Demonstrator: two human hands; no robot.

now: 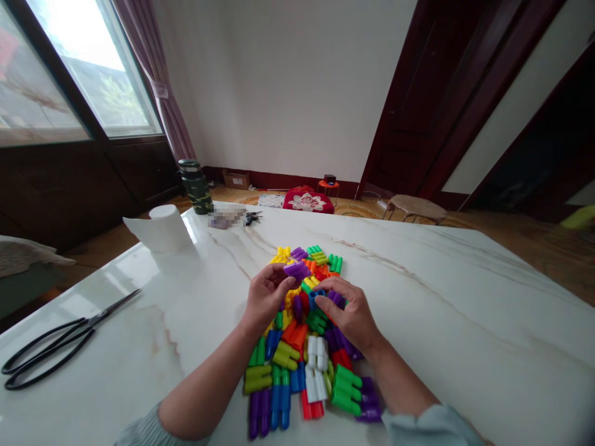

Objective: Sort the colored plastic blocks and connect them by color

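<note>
A heap of coloured plastic tube blocks (302, 353) in several colours lies on the white marble table (441, 310) in front of me. My left hand (266, 297) is raised a little over the heap, fingers closed on a purple block (297, 270). My right hand (349, 313) rests on the heap beside it, fingers curled round a small blue ring piece (317, 296) and touching a purple block under the fingertips.
Black scissors (60, 337) lie at the table's left edge. A paper roll (165, 228), a camouflage flask (196, 187) and keys (253, 217) stand at the far left corner. Beyond the table are a low stool (413, 207), a red cushion (307, 201) and dark wooden doors.
</note>
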